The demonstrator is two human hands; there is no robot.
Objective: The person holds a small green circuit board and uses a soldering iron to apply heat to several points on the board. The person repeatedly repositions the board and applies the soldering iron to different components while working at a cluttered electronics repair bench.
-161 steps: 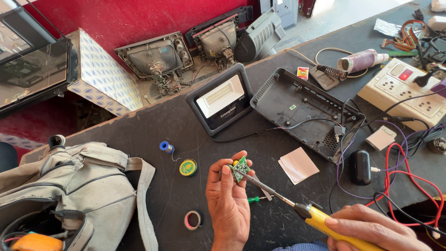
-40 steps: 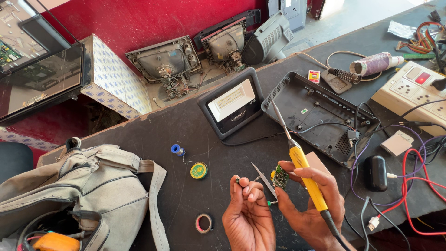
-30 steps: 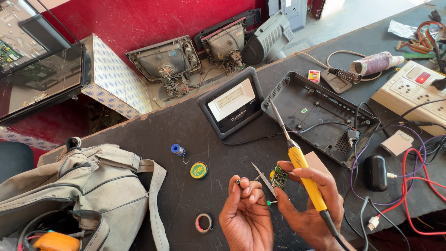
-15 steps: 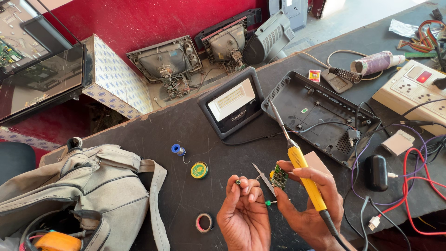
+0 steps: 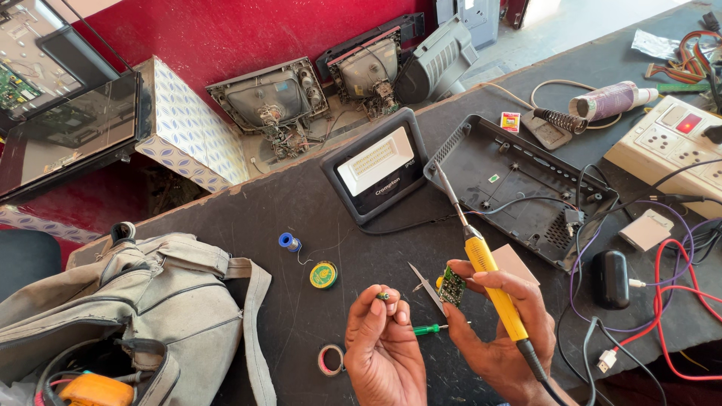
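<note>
Left hand [image 5: 383, 349] slightly nearer circuit board [image 5: 451, 286].

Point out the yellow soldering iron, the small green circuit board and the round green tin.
yellow soldering iron [image 5: 492, 284], head view, on the yellow handle above the right hand.
small green circuit board [image 5: 451, 286], head view, on its green face.
round green tin [image 5: 323, 275], head view, on the middle of its lid.

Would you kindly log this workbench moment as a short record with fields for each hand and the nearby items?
left hand: pinches a tiny component between its fingertips
right hand: holds a yellow soldering iron, tip pointing away, and a small green circuit board
tweezers: beside the board
green screwdriver: on the table between the hands
floodlight: beyond the hands
grey bag: to the left
</note>
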